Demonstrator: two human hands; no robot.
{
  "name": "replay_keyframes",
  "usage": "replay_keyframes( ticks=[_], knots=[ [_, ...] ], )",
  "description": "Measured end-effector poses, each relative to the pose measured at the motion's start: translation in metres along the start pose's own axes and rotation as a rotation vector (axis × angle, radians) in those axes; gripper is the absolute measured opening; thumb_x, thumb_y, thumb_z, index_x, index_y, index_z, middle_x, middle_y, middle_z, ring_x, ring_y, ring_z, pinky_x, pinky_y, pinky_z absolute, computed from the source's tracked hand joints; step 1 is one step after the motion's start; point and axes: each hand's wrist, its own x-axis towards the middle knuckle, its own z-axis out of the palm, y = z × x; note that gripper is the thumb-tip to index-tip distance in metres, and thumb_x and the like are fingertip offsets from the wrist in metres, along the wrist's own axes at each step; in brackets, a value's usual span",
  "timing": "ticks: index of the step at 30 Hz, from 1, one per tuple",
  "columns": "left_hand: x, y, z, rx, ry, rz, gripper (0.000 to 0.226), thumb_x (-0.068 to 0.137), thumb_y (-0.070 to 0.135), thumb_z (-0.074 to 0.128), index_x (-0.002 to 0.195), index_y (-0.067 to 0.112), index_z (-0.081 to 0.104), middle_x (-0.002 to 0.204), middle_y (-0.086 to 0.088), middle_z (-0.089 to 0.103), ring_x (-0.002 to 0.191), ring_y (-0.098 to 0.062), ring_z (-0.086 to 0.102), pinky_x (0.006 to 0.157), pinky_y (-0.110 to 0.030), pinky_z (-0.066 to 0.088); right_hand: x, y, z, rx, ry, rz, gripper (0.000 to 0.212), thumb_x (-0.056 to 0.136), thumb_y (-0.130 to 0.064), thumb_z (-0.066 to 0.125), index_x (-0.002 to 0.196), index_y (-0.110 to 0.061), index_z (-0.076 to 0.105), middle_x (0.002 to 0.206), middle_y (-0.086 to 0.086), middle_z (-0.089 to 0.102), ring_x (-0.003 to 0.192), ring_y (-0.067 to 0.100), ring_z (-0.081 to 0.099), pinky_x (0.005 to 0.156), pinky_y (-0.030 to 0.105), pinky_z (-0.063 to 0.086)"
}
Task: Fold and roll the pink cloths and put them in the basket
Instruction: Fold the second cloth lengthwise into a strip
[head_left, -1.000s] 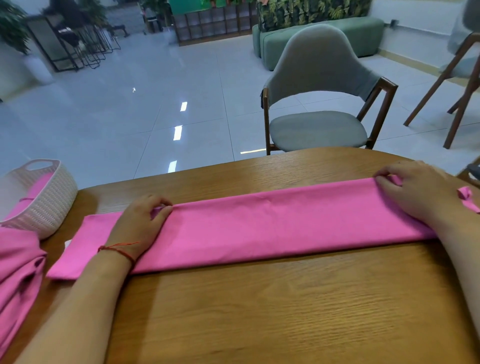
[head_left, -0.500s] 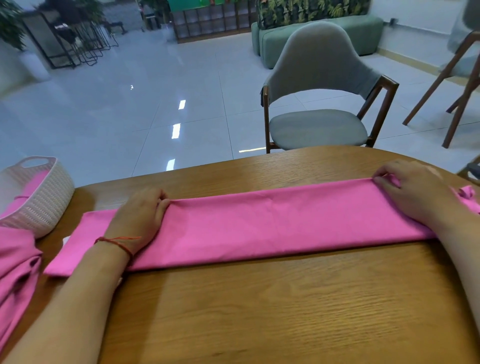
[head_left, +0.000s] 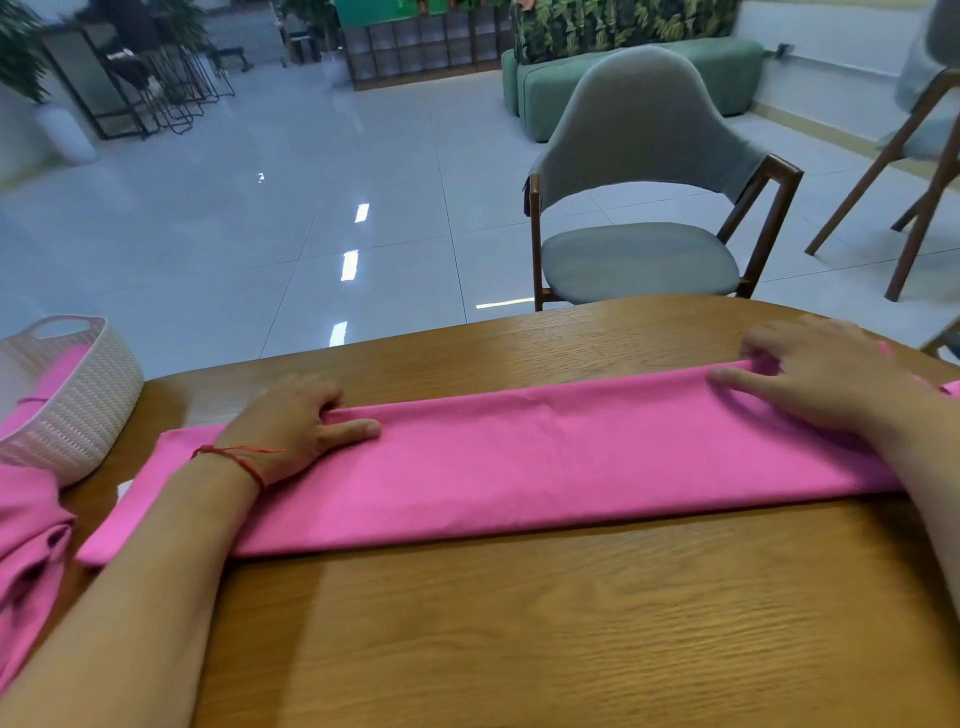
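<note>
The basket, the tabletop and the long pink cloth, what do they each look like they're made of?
The basket looks like moulded plastic, off-white and matte: its woven ribbing is very regular, the handle a cut-out. The tabletop looks like wood or veneer, warm brown, softly glossy, with grain lines. The pink cloth seems thin woven fabric, matte, folding flat with crisp edges.

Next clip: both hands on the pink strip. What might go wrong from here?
1. The long folded pink cloth strip nears the right edge of the wooden table under the right hand; that end may slip off once released.
2. The left hand rests inboard of the strip's left end, so the free end may skew any roll.
3. The white woven basket sits at the table's left edge; a nudge might tip it.
</note>
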Motion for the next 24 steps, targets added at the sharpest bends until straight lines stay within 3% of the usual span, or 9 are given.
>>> replay_keyframes(
  ticks=[4,8,11,16,20,24],
  knots=[
    [0.011,0.018,0.001,-0.009,-0.010,0.025,0.081,0.073,0.100,0.040,0.068,0.020,0.049,0.067,0.007,0.054,0.066,-0.012,0.050,0.060,-0.037,0.040,0.014,-0.021,-0.002,0.017,-0.043,-0.091,0.079,0.085,-0.096,0.022,0.071,-0.027,0.058,0.075,-0.017,0.057,0.079,0.004,0.050,0.079,0.041,0.042],
    [0.015,0.025,0.009,-0.068,0.022,0.007,0.066,0.074,0.094,0.054,0.080,0.028,0.050,0.065,0.008,0.057,0.064,-0.010,0.054,0.059,-0.033,0.043,0.014,-0.025,0.003,0.096,0.009,-0.191,0.069,0.090,-0.091,0.030,0.072,-0.028,0.050,0.073,-0.017,0.055,0.074,0.004,0.050,0.075,0.041,0.044],
    [0.016,0.024,0.011,-0.095,0.004,0.023,0.078,0.068,0.099,0.049,0.071,0.021,0.052,0.064,0.006,0.055,0.063,-0.012,0.053,0.061,-0.036,0.045,0.012,-0.023,0.003,0.143,0.030,-0.218,0.064,0.090,-0.089,0.034,0.074,-0.029,0.048,0.072,-0.017,0.056,0.071,0.006,0.051,0.067,0.037,0.038],
    [0.018,0.029,0.004,-0.073,-0.038,0.066,0.077,0.072,0.095,0.056,0.063,0.019,0.056,0.070,0.007,0.054,0.064,-0.009,0.052,0.061,-0.037,0.043,0.009,-0.023,0.007,0.119,0.035,-0.192,0.056,0.089,-0.090,0.036,0.085,-0.037,0.053,0.076,-0.021,0.059,0.075,0.002,0.053,0.068,0.037,0.044],
    [0.010,0.030,-0.004,-0.120,-0.080,0.011,0.063,0.071,0.078,0.074,0.072,0.017,0.057,0.071,0.012,0.063,0.064,-0.009,0.056,0.058,-0.031,0.040,0.007,-0.021,0.008,0.108,0.043,-0.181,0.068,0.090,-0.092,0.031,0.073,-0.030,0.053,0.068,-0.019,0.057,0.070,0.004,0.053,0.065,0.035,0.045],
    [0.004,0.009,-0.018,-0.046,-0.108,-0.085,0.060,0.075,0.083,0.063,0.075,0.023,0.065,0.066,0.013,0.063,0.060,-0.007,0.056,0.056,-0.030,0.038,0.004,-0.014,0.006,0.115,0.027,-0.107,0.076,0.088,-0.094,0.025,0.073,-0.029,0.059,0.069,-0.017,0.061,0.074,0.011,0.058,0.070,0.038,0.048]
  ],
)
